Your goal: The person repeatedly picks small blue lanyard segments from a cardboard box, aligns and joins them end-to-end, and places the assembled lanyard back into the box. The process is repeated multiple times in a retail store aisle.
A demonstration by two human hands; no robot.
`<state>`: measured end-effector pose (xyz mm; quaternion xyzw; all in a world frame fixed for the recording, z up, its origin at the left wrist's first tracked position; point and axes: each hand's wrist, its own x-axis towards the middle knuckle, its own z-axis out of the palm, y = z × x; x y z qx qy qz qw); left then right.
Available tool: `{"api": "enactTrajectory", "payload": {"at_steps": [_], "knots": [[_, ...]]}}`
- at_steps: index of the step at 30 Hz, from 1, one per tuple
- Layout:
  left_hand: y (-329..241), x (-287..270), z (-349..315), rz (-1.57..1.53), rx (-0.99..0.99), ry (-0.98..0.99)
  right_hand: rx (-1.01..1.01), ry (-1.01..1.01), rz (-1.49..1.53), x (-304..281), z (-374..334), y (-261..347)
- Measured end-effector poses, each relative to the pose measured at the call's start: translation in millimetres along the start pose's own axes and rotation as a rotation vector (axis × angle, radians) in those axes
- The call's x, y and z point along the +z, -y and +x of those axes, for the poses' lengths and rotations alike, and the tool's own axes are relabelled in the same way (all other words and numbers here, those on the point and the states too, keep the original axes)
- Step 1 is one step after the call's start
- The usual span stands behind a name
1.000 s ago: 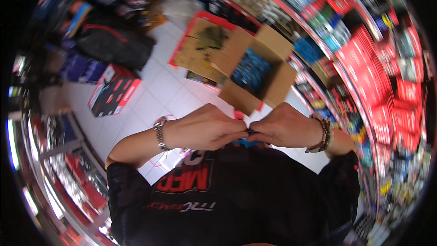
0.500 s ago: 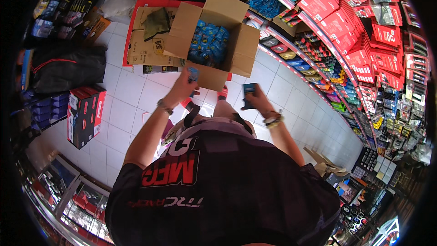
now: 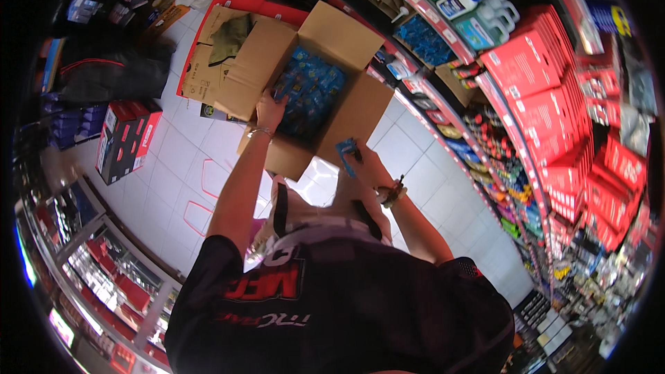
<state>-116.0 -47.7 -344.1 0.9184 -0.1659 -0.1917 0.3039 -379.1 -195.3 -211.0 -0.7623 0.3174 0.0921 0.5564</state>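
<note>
An open cardboard box with its flaps spread stands in front of me, holding a heap of small blue packets. My left hand reaches over its near left edge, fingers bent in beside the packets. Whatever those fingers hold blends into the blue heap. To the right of the near flap, my right hand is closed around a blue packet, held up outside the box.
A flattened cardboard piece with a dark olive cloth lies left of the box. Farther left are a black-and-red carton and a dark bag. Shelves with red packages and bottles curve along the right.
My left hand, which held a small blue packet before the box, has moved forward to its edge. The right hand has come inward to the near flap with its packet. The view has turned.
</note>
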Motion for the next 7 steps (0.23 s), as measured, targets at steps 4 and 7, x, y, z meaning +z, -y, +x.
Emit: {"api": "enactTrajectory", "payload": {"at_steps": [4,7], "knots": [[-17,70,23,0.355,-0.088,-0.222,0.071,0.117,-0.101,-76,18,-23],[-11,103,42,0.289,-0.257,-0.190,0.141,0.117,-0.031,-120,23,-46]]}}
